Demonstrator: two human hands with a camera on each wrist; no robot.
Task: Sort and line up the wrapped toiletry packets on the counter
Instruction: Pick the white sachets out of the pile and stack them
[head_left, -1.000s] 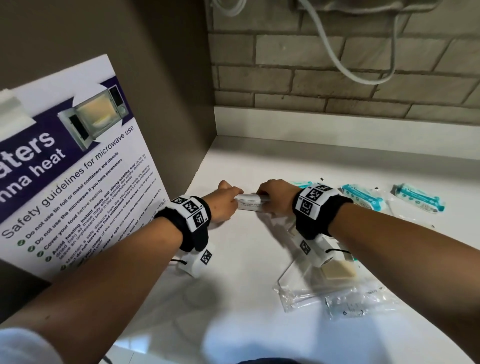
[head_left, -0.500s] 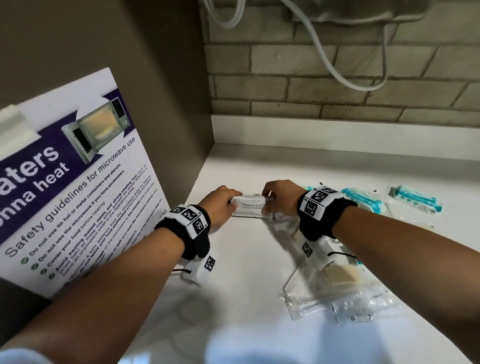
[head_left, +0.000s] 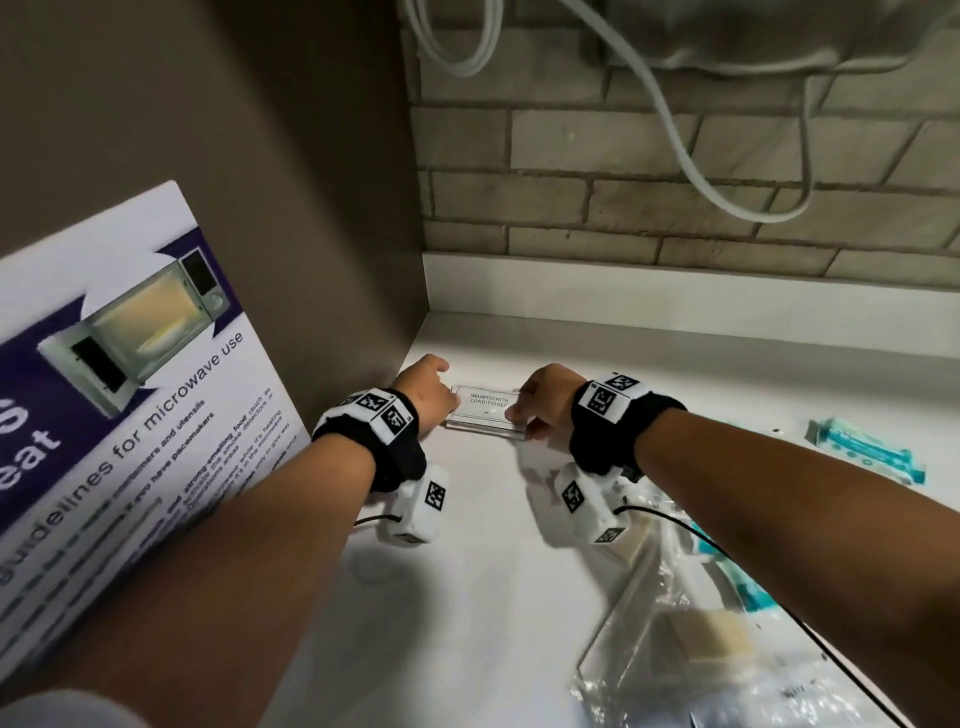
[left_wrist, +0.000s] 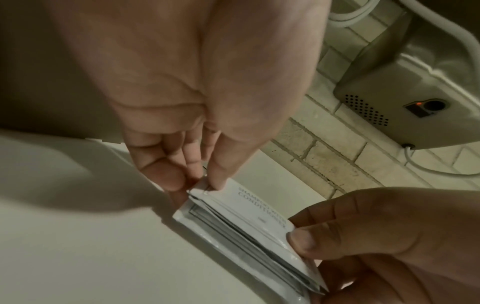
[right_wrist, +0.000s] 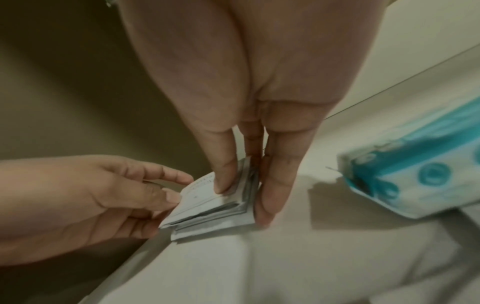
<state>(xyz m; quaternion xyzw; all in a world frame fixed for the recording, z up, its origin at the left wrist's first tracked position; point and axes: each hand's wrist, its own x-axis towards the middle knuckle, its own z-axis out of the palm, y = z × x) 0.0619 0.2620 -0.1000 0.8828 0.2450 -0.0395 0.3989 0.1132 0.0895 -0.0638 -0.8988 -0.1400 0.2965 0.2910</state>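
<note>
side wall (head_left: 311, 182) left, packets (head_left: 862, 449) right

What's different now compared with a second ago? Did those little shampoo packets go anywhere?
The stack of shampoo packets moved away from the person toward the back corner of the counter. The left hand and right hand still pinch its two ends. The teal packet appears unmoved.

Left hand (left_wrist: 197, 98) pinches one end of the stack of shampoo packets (left_wrist: 249, 224), thumb on top, fingers (left_wrist: 166, 174) curled under. Right hand (left_wrist: 384, 236) grips the opposite end, thumb on the top packet. Stack's lower edge rests on the white table (left_wrist: 91, 246). Beyond the hands: brick wall (left_wrist: 337, 164), wall-mounted unit (left_wrist: 415, 98) with cable.
</note>
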